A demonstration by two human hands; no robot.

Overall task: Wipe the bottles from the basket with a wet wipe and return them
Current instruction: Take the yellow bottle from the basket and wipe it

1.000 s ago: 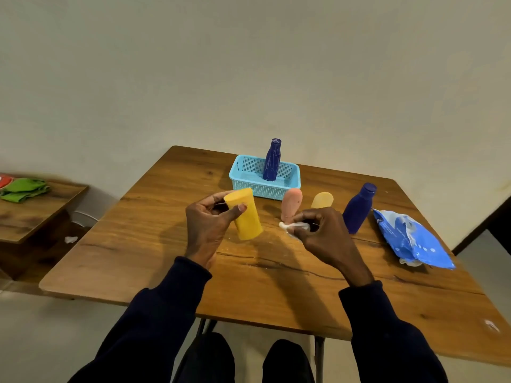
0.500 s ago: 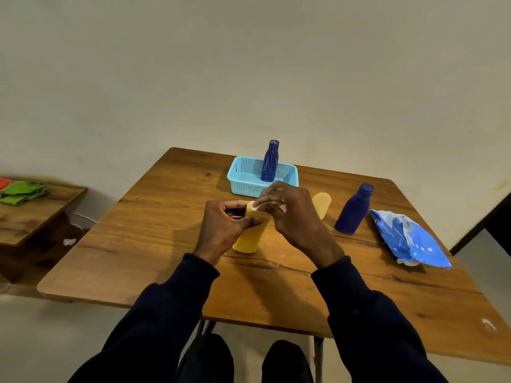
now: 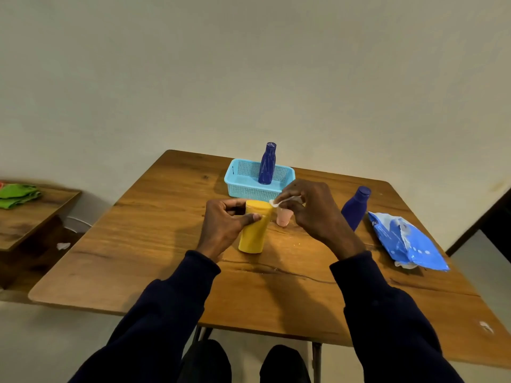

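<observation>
My left hand [image 3: 225, 226] grips a yellow bottle [image 3: 254, 233] that stands on the wooden table [image 3: 154, 244]. My right hand [image 3: 312, 211] pinches a white wet wipe [image 3: 279, 202] against the bottle's top right edge. A pink bottle [image 3: 284, 217] stands just behind, partly hidden by my right hand. In the light blue basket [image 3: 243, 183] at the back stands a dark blue bottle [image 3: 267, 164]. Another dark blue bottle [image 3: 356, 207] stands on the table to the right.
A blue wet wipe packet [image 3: 406, 241] lies at the table's right side. A low wooden side table [image 3: 33, 217] with green cloth [image 3: 16, 194] stands to the left. The wall is right behind the table.
My right hand has brought the wipe to the yellow bottle's top and slid it to the right edge. The bottle now stands lower on the table. The pink bottle shows again.
</observation>
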